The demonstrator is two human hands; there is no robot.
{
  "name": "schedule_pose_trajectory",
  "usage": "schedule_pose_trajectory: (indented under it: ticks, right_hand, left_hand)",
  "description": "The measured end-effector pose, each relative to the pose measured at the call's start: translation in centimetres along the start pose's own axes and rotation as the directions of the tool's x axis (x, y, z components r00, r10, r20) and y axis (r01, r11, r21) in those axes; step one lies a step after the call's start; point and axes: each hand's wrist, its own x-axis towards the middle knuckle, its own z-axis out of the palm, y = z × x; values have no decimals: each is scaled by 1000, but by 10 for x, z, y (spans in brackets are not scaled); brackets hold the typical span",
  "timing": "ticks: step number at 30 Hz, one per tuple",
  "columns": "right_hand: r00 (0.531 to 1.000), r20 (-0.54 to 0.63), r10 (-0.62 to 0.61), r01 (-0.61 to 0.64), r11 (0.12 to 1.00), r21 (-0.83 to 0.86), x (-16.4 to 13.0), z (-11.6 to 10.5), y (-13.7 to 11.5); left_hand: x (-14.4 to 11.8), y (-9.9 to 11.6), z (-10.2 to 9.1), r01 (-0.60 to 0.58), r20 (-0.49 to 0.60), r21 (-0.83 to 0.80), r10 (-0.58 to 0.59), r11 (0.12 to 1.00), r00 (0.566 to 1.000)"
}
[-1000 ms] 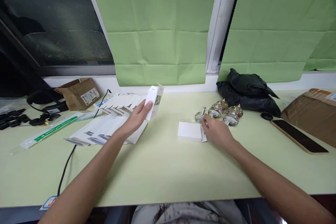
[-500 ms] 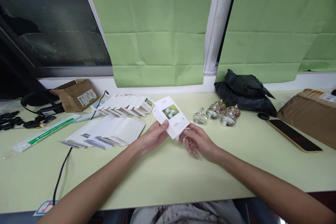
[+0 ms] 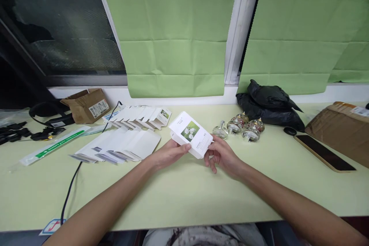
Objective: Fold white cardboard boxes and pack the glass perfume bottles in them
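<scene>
Head camera view, and from where I stand I see a white box point(image 3: 190, 134) tilted between 2 bare hands over the counter point(image 3: 201, 196), its flower picture facing up. The left hand point(image 3: 170, 153) has its grip closed around the near left side, thumb on the printed face. The right hand point(image 3: 223, 155) meets the box's right end with its fingers curled; I cannot tell whether that grip pinches the box or only rests against it.

What worries me first is the carton itself: it looks like thin card, so a hard squeeze from the left thumb could dent the printed face or buckle an edge. If the right end is loose, which is too small for me to judge, whatever is inside could slip out, since that end points downward.

Just beyond the right hand stand a clear glass bottle point(image 3: 220, 131) and a cluster of bottles point(image 3: 250, 134); a careless knuckle or forearm could topple them, and glass may chip. To the left, the flat cartons point(image 3: 138, 144) overlap loosely beside a row of boxes point(image 3: 141, 116), and a sleeveless elbow or a tug on the black cable point(image 3: 70, 188) could scatter them.
</scene>
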Motion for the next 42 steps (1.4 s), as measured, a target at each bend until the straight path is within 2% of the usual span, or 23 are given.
schedule_pose_trajectory:
  ticks: [6,12,16,21,27,32,37,42]
  right_hand:
    - [999,13,30,-30,999,35,1,-1,2]
    - [999,-36,23,-24,1000,-4,0,3,-3]
    - [999,7,38,-38,999,18,-2,3,-6]
    - [999,3,32,-32,999,41,1,1,-3]
    - [999,42,-8,5,997,81,2,-2,-2]
    - [999,51,4,-10,993,116,3,-5,-2]
    - [998,55,16,-23,991,130,3,-5,-1]
    - [1000,-2,30,-30,998,52,1,-2,-2]
  left_hand:
    - [0,-3,1,3,-48,-97,-7,995,999]
    - [-1,-3,-1,1,-49,-68,-5,998,999]
    - [-1,-2,-4,-5,-44,-100,1,995,999]
    - [-1,-3,-4,6,-37,-127,-11,992,999]
    - [0,-5,-2,24,-72,-191,-38,981,997]
    - [2,-8,-4,39,-83,-207,-57,978,995]
    - [1,-8,-2,39,-109,-186,-60,982,992]
    - [0,-4,2,10,-99,-66,-17,998,995]
